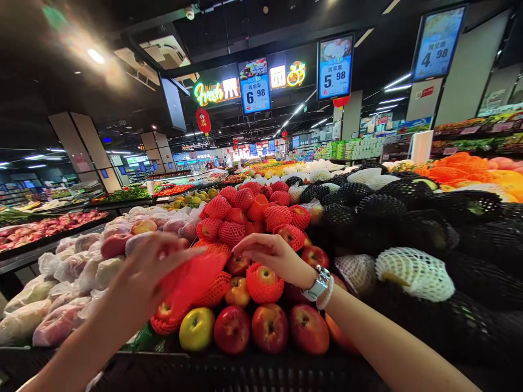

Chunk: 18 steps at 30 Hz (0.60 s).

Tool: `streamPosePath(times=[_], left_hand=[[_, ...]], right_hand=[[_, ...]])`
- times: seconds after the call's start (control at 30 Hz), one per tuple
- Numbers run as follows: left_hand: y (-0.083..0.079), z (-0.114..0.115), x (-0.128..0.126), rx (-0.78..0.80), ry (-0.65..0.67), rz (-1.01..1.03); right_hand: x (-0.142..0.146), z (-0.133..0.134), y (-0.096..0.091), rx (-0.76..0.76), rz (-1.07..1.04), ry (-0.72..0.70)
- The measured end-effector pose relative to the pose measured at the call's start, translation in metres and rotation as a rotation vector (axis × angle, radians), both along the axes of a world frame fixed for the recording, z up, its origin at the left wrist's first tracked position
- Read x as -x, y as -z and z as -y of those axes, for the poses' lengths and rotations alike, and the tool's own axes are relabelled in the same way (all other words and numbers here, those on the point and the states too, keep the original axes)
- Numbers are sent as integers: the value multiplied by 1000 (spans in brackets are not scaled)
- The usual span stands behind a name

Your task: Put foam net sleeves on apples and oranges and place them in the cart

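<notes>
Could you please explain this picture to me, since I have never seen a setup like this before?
Of course. There is no machine here: a person works with two bare hands, and the single picture comes from a camera worn on the head, looking forward and down.

The left hand, blurred, holds a piece of red netting. The right hand, with a watch at its wrist, is over the apples; whether it grips anything is hard to tell.

In front is a fruit display: bare apples along the near edge, red-netted fruit piled behind, bagged fruit to the left and black-netted fruit to the right. Price screens hang above.
</notes>
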<state>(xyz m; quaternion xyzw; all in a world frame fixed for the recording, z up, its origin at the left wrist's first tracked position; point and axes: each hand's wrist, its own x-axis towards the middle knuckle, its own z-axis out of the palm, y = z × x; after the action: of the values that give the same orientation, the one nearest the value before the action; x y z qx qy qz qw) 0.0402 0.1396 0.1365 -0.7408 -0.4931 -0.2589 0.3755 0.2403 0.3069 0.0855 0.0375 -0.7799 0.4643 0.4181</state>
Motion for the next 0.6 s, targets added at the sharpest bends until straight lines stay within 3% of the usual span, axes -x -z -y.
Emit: streamPosePath(times=[0.07, 0.13, 0.23, 0.33, 0.5, 0.6], left_hand=[[-9, -44, -14, 122, -12, -46], [-14, -83, -31, 133, -79, -34], [-8, -116, -47, 128, -160, -32], [13, -122, -45, 138, -169, 80], [44, -123, -28, 238, -26, 485], [49, -123, -24, 91, 205, 748]], right_hand=[[1, -3, 1, 72, -21, -18], [1, -10, 1, 103, -55, 35], [0, -24, 1, 125, -127, 219], [-1, -34, 2, 121, -142, 317], [7, -28, 11, 42, -20, 261], [8, -23, 15, 54, -8, 297]])
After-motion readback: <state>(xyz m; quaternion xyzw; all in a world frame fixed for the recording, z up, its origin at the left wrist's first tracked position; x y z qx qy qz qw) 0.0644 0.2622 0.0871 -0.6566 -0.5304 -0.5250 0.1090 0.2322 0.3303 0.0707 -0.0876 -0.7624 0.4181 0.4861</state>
